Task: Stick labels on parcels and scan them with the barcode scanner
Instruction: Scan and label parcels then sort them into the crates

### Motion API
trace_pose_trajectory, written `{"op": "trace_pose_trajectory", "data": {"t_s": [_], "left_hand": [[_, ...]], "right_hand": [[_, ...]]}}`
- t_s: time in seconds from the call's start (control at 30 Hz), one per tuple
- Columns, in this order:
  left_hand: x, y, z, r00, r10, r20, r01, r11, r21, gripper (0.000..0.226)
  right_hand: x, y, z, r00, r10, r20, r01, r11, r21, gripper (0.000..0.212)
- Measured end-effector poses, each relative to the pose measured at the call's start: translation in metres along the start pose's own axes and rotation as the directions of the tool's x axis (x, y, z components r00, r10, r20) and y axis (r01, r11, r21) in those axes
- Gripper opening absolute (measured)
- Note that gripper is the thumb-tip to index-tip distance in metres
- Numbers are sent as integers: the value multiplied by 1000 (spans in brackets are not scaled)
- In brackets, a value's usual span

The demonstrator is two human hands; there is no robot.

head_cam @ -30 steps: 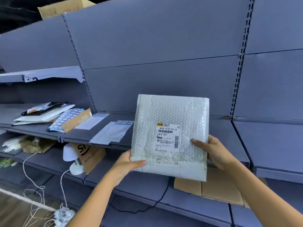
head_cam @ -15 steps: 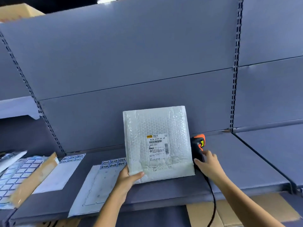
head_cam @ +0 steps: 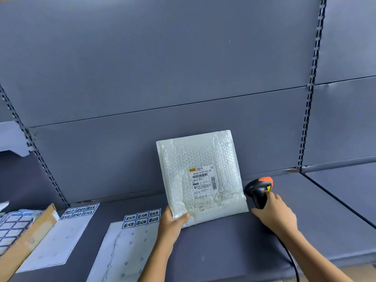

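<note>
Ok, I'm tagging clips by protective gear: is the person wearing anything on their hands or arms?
No. The left hand and right hand are bare: no gloves, rings or watch show, and no sleeve is in view on either arm.

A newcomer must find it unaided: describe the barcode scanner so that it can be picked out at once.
On the grey shelf, look right of the white bubble-wrap parcel that the left hand holds upright. The barcode scanner is there, its handle in the right hand. Unlike the pale label sheets and parcel, it is black with an orange top and a dark cable.
</note>
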State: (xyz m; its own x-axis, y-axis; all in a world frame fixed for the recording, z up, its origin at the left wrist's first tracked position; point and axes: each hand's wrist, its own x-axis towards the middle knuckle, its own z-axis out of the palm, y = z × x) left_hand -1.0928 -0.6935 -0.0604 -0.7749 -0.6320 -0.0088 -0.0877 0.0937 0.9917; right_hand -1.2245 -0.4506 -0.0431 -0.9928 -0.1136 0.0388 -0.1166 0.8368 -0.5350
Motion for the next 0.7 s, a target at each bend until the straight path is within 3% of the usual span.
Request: {"op": "trace_pose_trajectory", "data": {"t_s": [0.07, 0.13, 0.2, 0.3, 0.43, 0.53, 0.7], "left_hand": [[4, 0, 2, 1000, 5, 6, -5, 1000, 11, 34], [7, 1, 2, 1000, 12, 15, -13, 1000, 15, 32], [9, 2, 2, 1000, 19, 17, -19, 1000, 19, 32], [9, 1, 2, 999, 29, 23, -29, 1000, 5, 33], [6, 3, 0, 998, 53, 46, -54, 998, 21, 33], [5, 2, -1, 997, 67, 41, -69, 997, 45, 32], [5, 1, 0, 995, 87, 42, -89, 995, 43, 32]], "right_hand": [[-2, 1, -1, 999, -17, -31, 19, 998, 57, 52], [-8, -2, -7, 996, -34, -85, 55, 966, 253, 32], [-21, -11, -13, 991, -37, -126, 98, 842, 530, 25], [-51, -39, -19, 984, -106, -144, 178, 611, 772, 41], [-86, -71, -12, 965, -251, -77, 179, 415, 892, 47], [-107, -81, -11, 956, -289, -54, 142, 291, 946, 36], [-124, -86, -18, 946, -325, 8, 58, 192, 980, 36]]}}
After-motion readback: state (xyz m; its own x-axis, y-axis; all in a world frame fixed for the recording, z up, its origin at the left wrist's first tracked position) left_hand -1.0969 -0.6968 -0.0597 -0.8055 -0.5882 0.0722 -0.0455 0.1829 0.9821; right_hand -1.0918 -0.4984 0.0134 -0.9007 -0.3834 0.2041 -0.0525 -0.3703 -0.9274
